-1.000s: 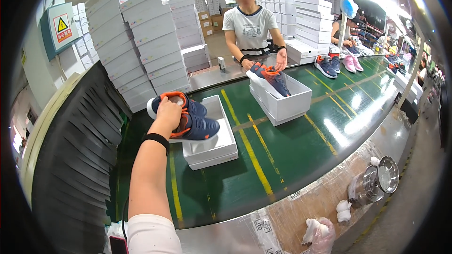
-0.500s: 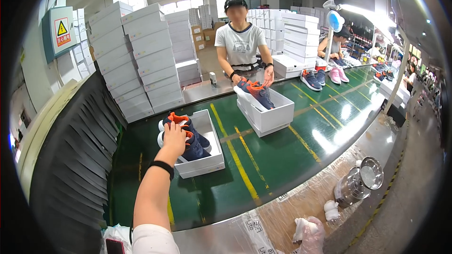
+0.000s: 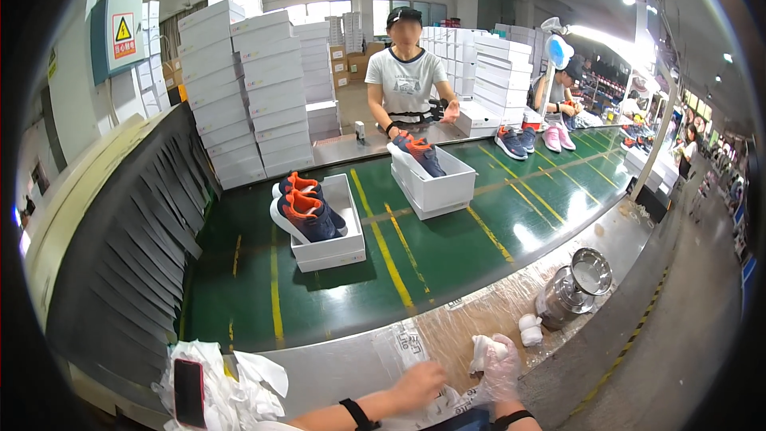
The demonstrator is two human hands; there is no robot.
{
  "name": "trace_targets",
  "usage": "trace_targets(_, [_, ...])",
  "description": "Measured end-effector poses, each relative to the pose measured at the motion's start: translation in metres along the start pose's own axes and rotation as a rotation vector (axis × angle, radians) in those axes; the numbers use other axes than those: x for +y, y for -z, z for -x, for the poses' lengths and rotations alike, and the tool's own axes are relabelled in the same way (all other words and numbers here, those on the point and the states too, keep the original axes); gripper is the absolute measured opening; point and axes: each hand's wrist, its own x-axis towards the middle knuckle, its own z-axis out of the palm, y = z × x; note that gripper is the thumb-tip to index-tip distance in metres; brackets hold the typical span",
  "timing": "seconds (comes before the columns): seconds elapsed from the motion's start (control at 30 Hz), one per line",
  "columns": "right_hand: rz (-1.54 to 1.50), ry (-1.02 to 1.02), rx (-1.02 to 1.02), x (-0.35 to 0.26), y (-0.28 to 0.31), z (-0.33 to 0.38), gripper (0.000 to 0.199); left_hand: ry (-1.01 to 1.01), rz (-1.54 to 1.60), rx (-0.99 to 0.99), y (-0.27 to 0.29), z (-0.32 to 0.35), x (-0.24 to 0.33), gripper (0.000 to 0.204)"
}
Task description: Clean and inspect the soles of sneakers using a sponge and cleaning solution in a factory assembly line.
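My right hand (image 3: 504, 373), in a thin clear plastic glove, closes on a white cloth wad (image 3: 483, 351) above the near ledge. Close by on its left is my bare left hand (image 3: 423, 383), its fingers smeared by motion. Beyond them, on the green belt, a white shoebox (image 3: 329, 258) holds a pair of navy and orange sneakers (image 3: 313, 219), tilted with their heels over the box's left side. Further back a co-worker's hand touches another navy and orange sneaker (image 3: 420, 156) in a second white box (image 3: 433, 193).
On the ledge stand a shiny metal dispenser (image 3: 562, 297) and a small white wad (image 3: 530, 330). A phone (image 3: 189, 393) lies on crumpled white paper (image 3: 247, 387) at near left. Stacked white boxes (image 3: 275, 104) and dark strip curtains (image 3: 136, 247) border the belt (image 3: 319, 315).
My left hand has let go of the sneakers in the nearer box and come back beside my right hand. The view has shifted, showing more of the near ledge.
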Motion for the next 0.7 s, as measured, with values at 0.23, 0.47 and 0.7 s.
trace_targets(0.23, [0.048,0.077,-0.01,0.001,0.002,0.0,0.025,-0.104,0.095,-0.38,-0.047,0.062,0.034,0.018])
trace_targets(0.47, [-0.052,0.07,-0.025,-0.004,0.003,0.001,0.026,-0.096,0.179,-0.267,-0.046,0.059,0.037,0.009])
trace_targets(0.7, [-0.132,0.031,-0.033,0.014,0.004,-0.004,0.024,-0.12,0.131,-0.235,-0.047,0.059,0.037,0.008])
